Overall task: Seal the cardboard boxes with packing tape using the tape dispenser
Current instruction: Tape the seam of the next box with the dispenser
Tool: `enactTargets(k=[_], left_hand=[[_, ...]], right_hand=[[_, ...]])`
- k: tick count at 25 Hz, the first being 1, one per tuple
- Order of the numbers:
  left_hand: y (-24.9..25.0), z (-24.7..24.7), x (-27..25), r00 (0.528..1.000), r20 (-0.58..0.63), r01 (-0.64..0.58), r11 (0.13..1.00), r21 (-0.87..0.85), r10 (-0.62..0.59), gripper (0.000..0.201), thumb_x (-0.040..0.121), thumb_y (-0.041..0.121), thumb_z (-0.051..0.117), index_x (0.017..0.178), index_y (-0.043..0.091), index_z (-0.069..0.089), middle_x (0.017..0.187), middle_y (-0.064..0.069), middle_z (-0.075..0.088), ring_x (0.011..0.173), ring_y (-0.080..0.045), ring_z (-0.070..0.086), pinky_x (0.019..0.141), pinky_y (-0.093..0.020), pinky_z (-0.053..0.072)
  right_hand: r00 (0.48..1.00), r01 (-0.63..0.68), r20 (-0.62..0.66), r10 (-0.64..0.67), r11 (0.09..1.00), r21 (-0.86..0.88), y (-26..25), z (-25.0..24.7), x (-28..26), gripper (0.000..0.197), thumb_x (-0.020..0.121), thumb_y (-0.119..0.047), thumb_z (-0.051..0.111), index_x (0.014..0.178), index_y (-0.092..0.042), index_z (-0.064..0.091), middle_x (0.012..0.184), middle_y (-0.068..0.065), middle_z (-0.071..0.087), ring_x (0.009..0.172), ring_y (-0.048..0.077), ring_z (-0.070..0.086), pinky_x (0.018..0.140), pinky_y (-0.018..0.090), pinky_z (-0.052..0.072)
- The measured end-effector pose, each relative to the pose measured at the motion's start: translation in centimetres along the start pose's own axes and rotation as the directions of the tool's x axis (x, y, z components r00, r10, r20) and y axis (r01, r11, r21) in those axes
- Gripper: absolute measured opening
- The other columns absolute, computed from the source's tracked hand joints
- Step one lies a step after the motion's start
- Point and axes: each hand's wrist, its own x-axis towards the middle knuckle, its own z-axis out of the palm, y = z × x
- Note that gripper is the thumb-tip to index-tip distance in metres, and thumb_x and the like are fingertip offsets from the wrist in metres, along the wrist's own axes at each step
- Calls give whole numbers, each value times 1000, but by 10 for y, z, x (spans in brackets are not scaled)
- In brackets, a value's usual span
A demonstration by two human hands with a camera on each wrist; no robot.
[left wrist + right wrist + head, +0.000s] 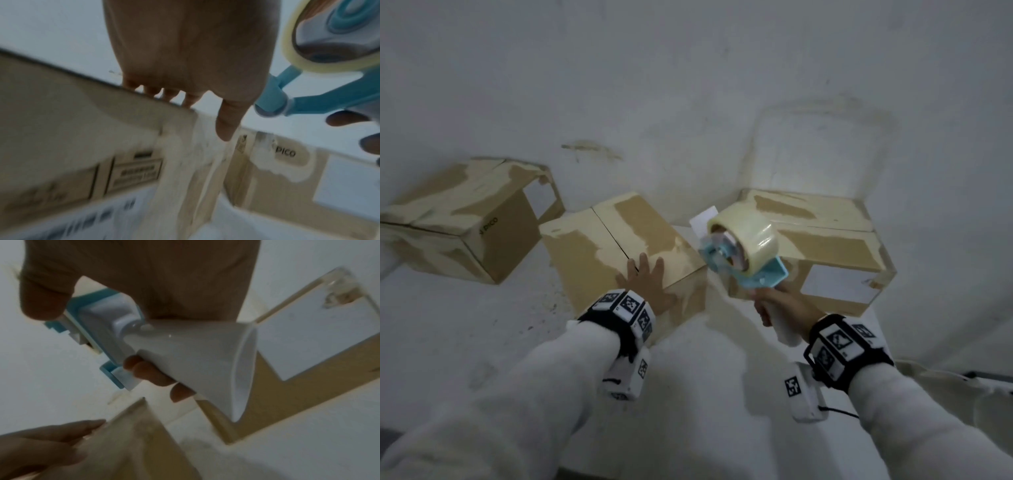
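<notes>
Three cardboard boxes with patches of old tape stand on a white surface. My left hand (645,279) lies flat with straight fingers on the near edge of the middle box (619,246), by its centre flap seam. My right hand (777,308) grips the white handle (195,360) of a blue tape dispenser (743,250), which carries a roll of clear tape and hangs in the air between the middle box and the right box (825,246). In the left wrist view the dispenser (329,56) shows at the upper right, beside my left hand (185,65).
A third box (462,219) lies tipped at the left, one flap open. The right box bears a white label (835,284) on its near side. A white wall rises close behind the boxes. Bare white surface lies in front of them.
</notes>
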Motion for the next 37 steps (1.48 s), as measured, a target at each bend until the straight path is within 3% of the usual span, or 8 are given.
enactTargets(k=[3,6,9,12,22,26,29,37], left_hand=[[-18,-43,2,997,1,-67,915,-397,74,61,93,52,39,138,11,42,149,-13,35,134,-30,36,109,-38,30],[-46,-81,5,1000,-3,12,489,-872,-30,71,90,64,34,121,4,56,121,-14,62,99,-29,63,86,-36,48],[-75,-106,9,978,174,163,98,-982,118,86,82,76,28,120,3,50,120,-18,62,99,-30,66,78,-35,51],[-103,-124,20,952,175,201,-82,-976,250,86,85,71,32,124,-3,51,119,-20,62,102,-30,64,86,-36,49],[-174,-131,80,911,265,333,-186,-924,314,62,87,56,48,110,-1,56,85,-13,73,69,-21,73,73,-30,52],[-183,-128,102,929,273,301,-82,-950,249,20,98,23,44,99,7,58,84,-9,68,57,-14,70,58,-25,57],[-188,-127,123,954,242,253,-41,-967,176,18,98,12,42,90,9,58,78,-10,66,64,-19,66,50,-25,55],[-219,-154,190,995,69,53,194,-980,76,9,91,10,57,87,6,64,67,-7,71,53,-14,68,49,-21,52]], right_hand=[[999,39,-4,-38,991,132,-33,26,14,47,66,-45,62,90,-6,52,54,3,45,43,13,42,45,24,34],[998,20,48,-31,979,203,-56,54,31,55,67,-56,59,91,-7,56,55,6,45,43,16,40,45,24,33],[997,57,48,-67,981,185,-72,90,50,62,59,-60,61,91,-7,57,54,3,44,43,14,40,44,24,32],[994,111,10,-113,988,110,-83,122,67,72,57,-64,60,96,-3,58,55,4,47,45,16,42,45,26,34],[967,246,-72,-243,969,31,-75,196,120,86,50,-70,72,95,1,54,56,0,47,50,17,43,47,28,36],[962,234,-124,-245,967,-97,-81,216,127,37,62,-40,77,82,-14,62,52,-1,52,51,20,45,48,29,41],[961,193,-163,-223,965,-180,-86,226,139,16,80,-23,72,86,-13,61,51,0,52,49,20,45,48,28,43],[974,99,-162,-159,940,-326,-94,218,155,34,85,-32,62,64,-7,54,47,7,54,42,18,51,51,26,47]])
